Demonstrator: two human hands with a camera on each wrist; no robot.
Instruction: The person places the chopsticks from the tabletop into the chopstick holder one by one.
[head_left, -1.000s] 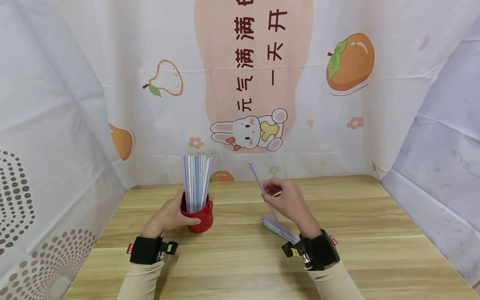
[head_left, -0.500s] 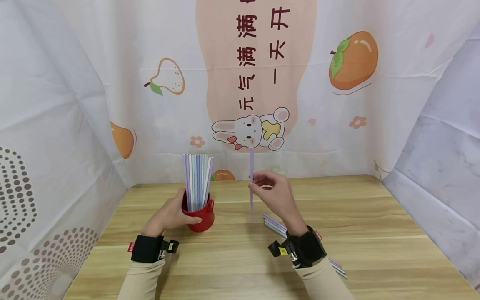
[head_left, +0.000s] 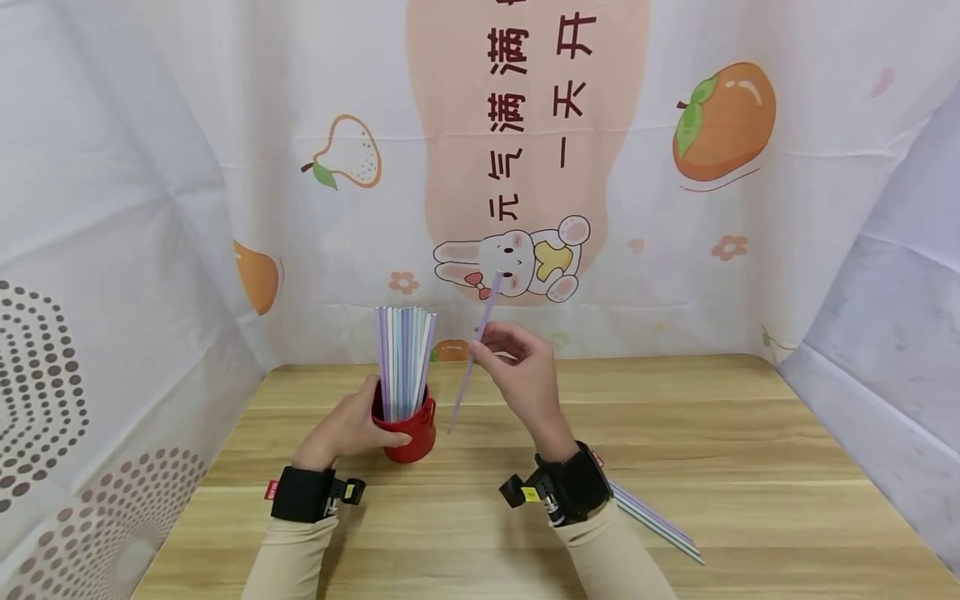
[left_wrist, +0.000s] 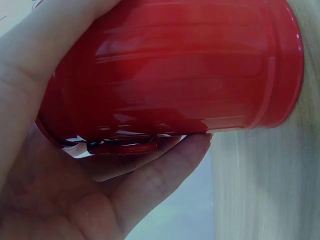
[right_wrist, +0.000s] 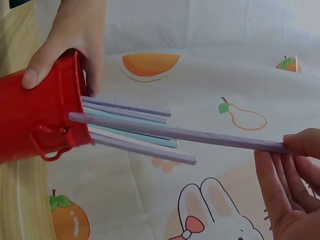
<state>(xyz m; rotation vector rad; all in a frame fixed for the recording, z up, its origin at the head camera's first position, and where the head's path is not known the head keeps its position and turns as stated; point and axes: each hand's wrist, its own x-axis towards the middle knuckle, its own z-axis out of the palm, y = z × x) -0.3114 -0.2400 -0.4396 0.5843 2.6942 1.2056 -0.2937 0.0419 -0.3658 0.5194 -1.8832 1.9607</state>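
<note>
Head view: left hand (head_left: 347,429) wrapped round red cup (head_left: 408,433), steadying it upright on counter (head_left: 750,450); cup packed with pastel straws (head_left: 405,358) standing tall above rim. Right hand (head_left: 521,375) just beside, pinching one purple straw (head_left: 474,358) between thumb and fingertips, tilted, lower tip hanging above counter close to cup's right side, upper tip leaning away toward backdrop (head_left: 225,208). Left wrist view: fingers curled under and around cup wall (left_wrist: 175,75), palm against it, firm hold. Right wrist view: pinched straw (right_wrist: 180,134) pointing at cup mouth (right_wrist: 75,115), tip just at rim beside those already in. Judged from this: most straws in cup, one in transit, small bundle (head_left: 660,525) lying flat behind right wrist, so several more to go. Room: counter open right of right hand and toward near edge; cloth walls close behind cup and at left, limiting swing there; standing straws crowd cup mouth, leaving narrow gap for entry, so tip likely to catch on neighbours unless lifted above their tops first.
</note>
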